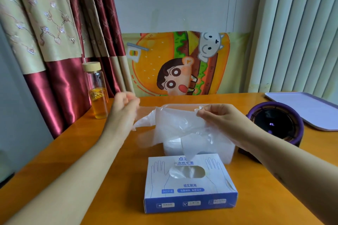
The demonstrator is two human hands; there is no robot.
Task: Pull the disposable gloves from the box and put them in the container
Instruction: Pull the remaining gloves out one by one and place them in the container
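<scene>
Holding a glove (175,124) above the container (226,155), left hand (126,105) and right hand (219,118) each pinch an edge. Advise lowering both together, tucking loose film inside.

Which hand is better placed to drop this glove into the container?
Probably the right hand: it pinches the glove directly over the container; the left hand holds its edge off to the side.
</scene>
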